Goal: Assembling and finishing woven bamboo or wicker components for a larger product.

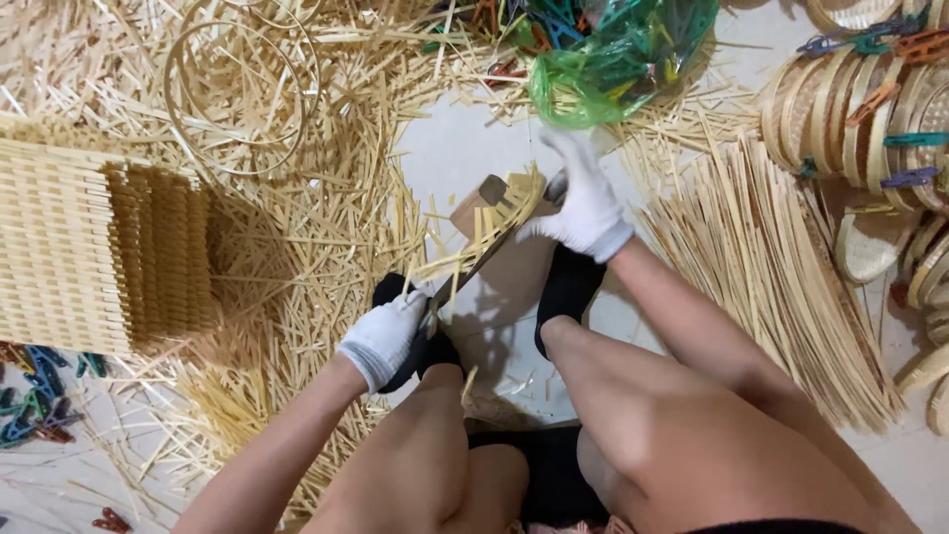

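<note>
My left hand [384, 338], in a white glove, is closed round the handle of a long dark blade [484, 259] that slants up to the right. My right hand [585, 203], also gloved, rests on the blade's far end. A small bunch of thin bamboo strips [489, 229] lies across a wooden block [473, 205] by the blade. My bare knees and black-socked feet [567, 287] frame the spot on the pale floor [514, 336].
Loose bamboo strips litter the floor. A stack of woven mats [69, 247] stands left, with bamboo hoops [237, 89] behind it. A green bag of coloured clips [618, 59] is ahead, clipped woven baskets [870, 109] and a fan of long strips [771, 267] lie right, and loose clips [30, 400] lie lower left.
</note>
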